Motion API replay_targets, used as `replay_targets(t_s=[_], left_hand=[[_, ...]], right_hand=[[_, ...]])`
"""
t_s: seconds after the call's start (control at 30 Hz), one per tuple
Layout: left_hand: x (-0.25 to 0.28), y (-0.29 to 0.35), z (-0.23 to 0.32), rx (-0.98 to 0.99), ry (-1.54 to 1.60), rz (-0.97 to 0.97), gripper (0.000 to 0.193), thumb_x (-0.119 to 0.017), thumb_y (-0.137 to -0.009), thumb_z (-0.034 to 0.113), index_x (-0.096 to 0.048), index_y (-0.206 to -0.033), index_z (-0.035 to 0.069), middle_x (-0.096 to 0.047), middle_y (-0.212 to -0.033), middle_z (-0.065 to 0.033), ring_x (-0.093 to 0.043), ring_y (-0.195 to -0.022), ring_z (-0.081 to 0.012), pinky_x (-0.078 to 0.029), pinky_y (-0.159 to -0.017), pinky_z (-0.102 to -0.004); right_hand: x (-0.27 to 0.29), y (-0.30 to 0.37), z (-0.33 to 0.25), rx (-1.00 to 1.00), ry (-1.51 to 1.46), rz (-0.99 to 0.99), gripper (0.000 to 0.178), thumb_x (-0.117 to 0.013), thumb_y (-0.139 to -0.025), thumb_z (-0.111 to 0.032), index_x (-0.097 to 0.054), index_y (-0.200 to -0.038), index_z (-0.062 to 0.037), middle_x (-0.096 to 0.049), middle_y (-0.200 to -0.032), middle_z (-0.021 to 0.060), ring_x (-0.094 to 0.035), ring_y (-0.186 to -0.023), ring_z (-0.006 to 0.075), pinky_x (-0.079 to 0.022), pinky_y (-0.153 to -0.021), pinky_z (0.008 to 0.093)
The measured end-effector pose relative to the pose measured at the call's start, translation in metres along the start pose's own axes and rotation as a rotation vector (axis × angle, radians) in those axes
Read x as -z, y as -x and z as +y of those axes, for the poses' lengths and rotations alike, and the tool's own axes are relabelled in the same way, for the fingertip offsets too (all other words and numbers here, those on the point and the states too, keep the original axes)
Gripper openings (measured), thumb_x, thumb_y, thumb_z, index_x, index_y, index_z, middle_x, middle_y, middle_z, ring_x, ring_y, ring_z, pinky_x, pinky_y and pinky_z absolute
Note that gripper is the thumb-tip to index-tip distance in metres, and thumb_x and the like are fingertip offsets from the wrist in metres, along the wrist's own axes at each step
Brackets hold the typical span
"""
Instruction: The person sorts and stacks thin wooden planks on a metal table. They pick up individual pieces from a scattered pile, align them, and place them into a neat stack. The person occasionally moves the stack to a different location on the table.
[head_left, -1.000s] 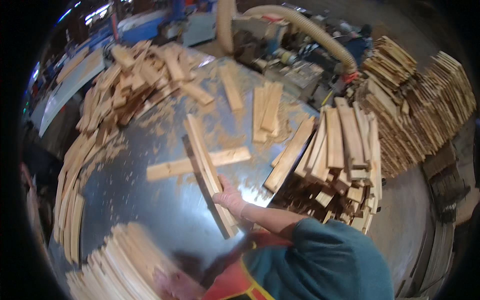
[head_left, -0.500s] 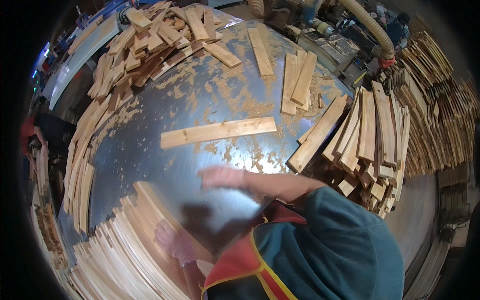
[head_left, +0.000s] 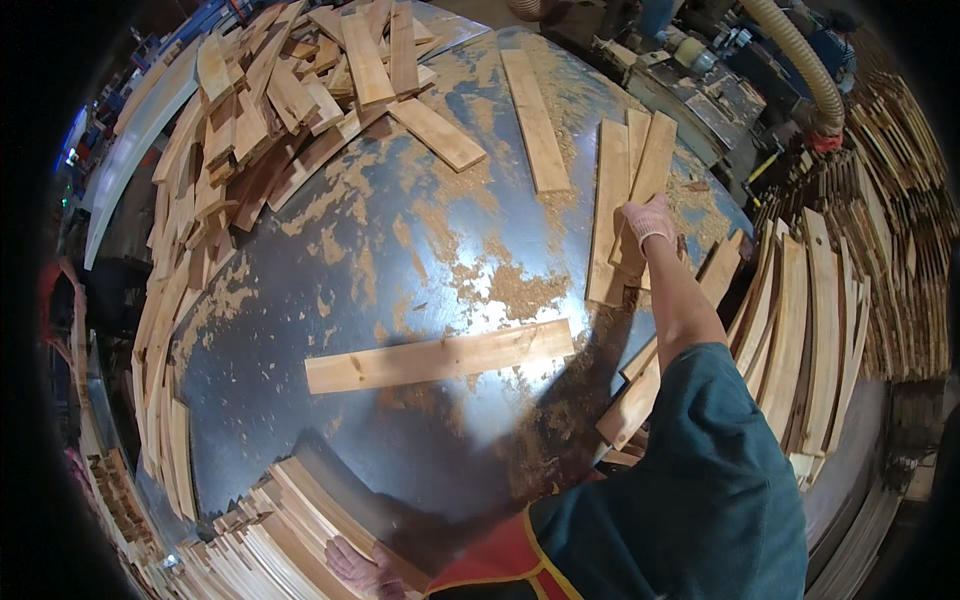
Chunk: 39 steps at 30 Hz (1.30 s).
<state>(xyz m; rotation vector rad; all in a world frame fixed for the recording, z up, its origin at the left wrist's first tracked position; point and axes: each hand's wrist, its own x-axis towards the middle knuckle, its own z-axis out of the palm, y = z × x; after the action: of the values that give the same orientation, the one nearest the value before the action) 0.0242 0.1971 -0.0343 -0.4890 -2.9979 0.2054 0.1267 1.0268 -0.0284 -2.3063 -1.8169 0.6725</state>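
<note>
My right hand, in a pale pinkish glove, reaches out to the far right of the metal table. Its fingers are closed over the edge of a wooden board, which lies across other boards. At the lower left, my gloved left hand rests with fingers spread on a row of boards standing on edge. Between the hands, a single knotty board lies flat on the table.
Sawdust covers parts of the metal table. A jumbled heap of boards sits at the far left. More boards are stacked at the right. Beyond the table stand a machine and a ribbed hose.
My right hand has swung from above the table's middle out to the far-right boards and closed on one. My left hand stays on the row of boards. The view has shifted.
</note>
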Motion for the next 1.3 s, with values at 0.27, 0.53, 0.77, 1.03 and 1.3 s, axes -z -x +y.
replay_targets(t_s=[0.27,0.53,0.77,1.03,1.3], left_hand=[[-0.018,-0.004,0.002,-0.128,0.085,0.344,0.072,-0.052,-0.108,0.059,-0.055,-0.152,0.003,-0.058,-0.154,-0.0185,-0.055,-0.14,-0.0436,-0.041,-0.12,-0.0601],[-0.02,0.004,-0.015,-0.034,0.004,0.025,0.088,-0.076,-0.077,0.026,-0.048,-0.158,0.005,-0.049,-0.16,-0.0249,-0.045,-0.147,-0.0457,-0.035,-0.125,-0.0578],[0.005,-0.007,-0.001,0.014,0.005,-0.114,0.082,-0.071,-0.088,0.037,-0.046,-0.159,0.005,-0.043,-0.164,-0.0214,-0.037,-0.153,-0.0434,-0.026,-0.13,-0.0555],[0.013,-0.009,0.0,-0.034,0.088,-0.077,0.069,-0.067,-0.092,0.033,-0.052,-0.152,0.002,-0.054,-0.154,-0.0196,-0.047,-0.144,-0.0413,-0.034,-0.124,-0.0545],[0.003,-0.014,-0.023,0.011,0.408,-0.083,0.079,-0.072,-0.091,0.045,-0.051,-0.154,0.003,-0.052,-0.158,-0.0201,-0.045,-0.147,-0.0395,-0.033,-0.125,-0.0515]], right_hand=[[-0.016,-0.007,-0.021,0.368,-0.047,0.069,0.105,-0.091,-0.072,-0.036,-0.04,-0.156,0.0003,-0.07,-0.132,0.0265,-0.069,-0.12,0.0452,-0.057,-0.105,0.0459],[-0.04,0.008,-0.041,0.274,-0.031,-0.099,0.1,-0.097,-0.069,-0.039,-0.05,-0.145,0.0055,-0.07,-0.13,0.0258,-0.071,-0.119,0.0396,-0.058,-0.101,0.0418],[-0.05,0.043,0.0,0.214,-1.115,-0.704,0.073,-0.089,-0.084,-0.008,-0.05,-0.145,0.0031,-0.071,-0.122,0.0199,-0.073,-0.107,0.0317,-0.065,-0.088,0.0465],[-0.024,0.298,0.072,0.419,-0.838,-0.649,0.084,-0.08,-0.079,-0.003,-0.049,-0.157,-0.0091,-0.071,-0.125,0.0146,-0.07,-0.105,0.0299,-0.058,-0.094,0.0396],[-0.085,0.548,0.134,0.783,-0.255,-0.873,0.081,-0.06,-0.084,-0.007,-0.036,-0.161,-0.0003,-0.057,-0.144,0.0259,-0.058,-0.13,0.0372,-0.047,-0.113,0.0416]])
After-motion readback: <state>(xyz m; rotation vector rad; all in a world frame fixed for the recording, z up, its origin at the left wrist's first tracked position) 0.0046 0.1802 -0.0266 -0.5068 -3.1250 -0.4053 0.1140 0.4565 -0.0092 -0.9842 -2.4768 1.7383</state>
